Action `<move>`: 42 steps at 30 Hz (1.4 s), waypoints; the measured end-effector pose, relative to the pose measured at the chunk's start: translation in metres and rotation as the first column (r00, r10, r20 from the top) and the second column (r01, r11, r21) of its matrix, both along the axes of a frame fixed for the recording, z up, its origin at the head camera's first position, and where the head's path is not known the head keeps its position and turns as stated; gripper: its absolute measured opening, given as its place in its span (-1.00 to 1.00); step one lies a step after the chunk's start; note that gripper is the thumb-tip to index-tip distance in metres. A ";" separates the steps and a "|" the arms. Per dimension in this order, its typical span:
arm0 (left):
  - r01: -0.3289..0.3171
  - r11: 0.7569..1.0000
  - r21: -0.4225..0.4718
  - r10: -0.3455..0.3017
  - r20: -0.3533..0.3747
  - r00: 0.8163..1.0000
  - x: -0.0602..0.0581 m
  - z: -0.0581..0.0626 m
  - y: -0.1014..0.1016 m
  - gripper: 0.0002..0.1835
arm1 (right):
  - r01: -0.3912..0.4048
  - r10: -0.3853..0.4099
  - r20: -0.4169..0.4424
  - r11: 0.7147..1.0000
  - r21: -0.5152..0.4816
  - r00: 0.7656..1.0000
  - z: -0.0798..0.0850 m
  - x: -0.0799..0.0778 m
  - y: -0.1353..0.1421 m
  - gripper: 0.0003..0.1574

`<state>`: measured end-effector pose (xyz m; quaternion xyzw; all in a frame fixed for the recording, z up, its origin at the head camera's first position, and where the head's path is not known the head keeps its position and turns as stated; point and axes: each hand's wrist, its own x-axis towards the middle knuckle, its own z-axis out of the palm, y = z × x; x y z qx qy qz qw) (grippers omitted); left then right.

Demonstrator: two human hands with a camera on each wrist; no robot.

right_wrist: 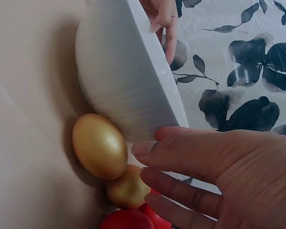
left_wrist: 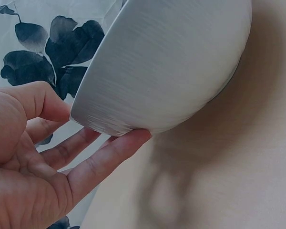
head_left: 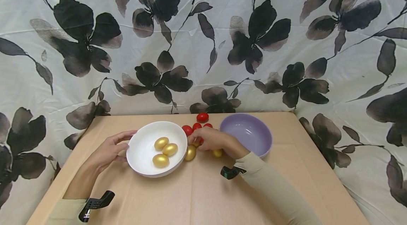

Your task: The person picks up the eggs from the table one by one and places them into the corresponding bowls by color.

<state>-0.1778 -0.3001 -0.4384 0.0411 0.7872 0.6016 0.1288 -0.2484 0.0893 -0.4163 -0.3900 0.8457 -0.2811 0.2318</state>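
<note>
My left hand (head_left: 109,151) grips the rim of a white bowl (head_left: 138,149), thumb at the edge and fingers against the outer wall in the left wrist view. Three golden eggs (head_left: 170,149) lie inside the bowl. My right hand (head_left: 212,138) is just right of the bowl, over loose eggs, its fingers slightly bent with nothing between them. Beside the bowl lies a golden egg (right_wrist: 100,147). A second golden egg (right_wrist: 127,187) is close to my right fingertips; whether they touch it, I cannot tell. Another golden egg (head_left: 217,153) peeks out under my right wrist.
Several red eggs (head_left: 202,117) lie together behind my right hand. A purple bowl (head_left: 248,133) stands on the right, partly covered by my right forearm. The wooden table (head_left: 152,200) ends at a floral cloth (head_left: 203,41) hanging behind it.
</note>
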 end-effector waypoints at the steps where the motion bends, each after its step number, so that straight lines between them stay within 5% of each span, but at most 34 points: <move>1: 0.000 1.000 0.000 0.000 0.001 1.000 0.000 0.000 0.000 -0.36 | -0.003 0.003 -0.003 1.000 0.006 1.000 -0.001 0.000 0.000 -0.56; 21: -0.008 1.000 0.007 0.008 0.015 1.000 -0.002 0.003 0.000 -0.36 | -0.046 0.053 -0.072 0.995 0.088 0.996 -0.010 0.003 0.001 -0.54; 32: -0.012 1.000 -0.003 0.012 0.018 1.000 -0.003 0.001 0.000 -0.36 | -0.111 0.151 -0.199 0.974 0.198 0.968 -0.016 0.006 -0.001 -0.59; 42: -0.012 1.000 0.001 0.012 0.017 1.000 -0.003 0.000 0.000 -0.36 | -0.129 0.187 -0.217 0.957 0.259 0.958 -0.016 0.004 -0.005 -0.53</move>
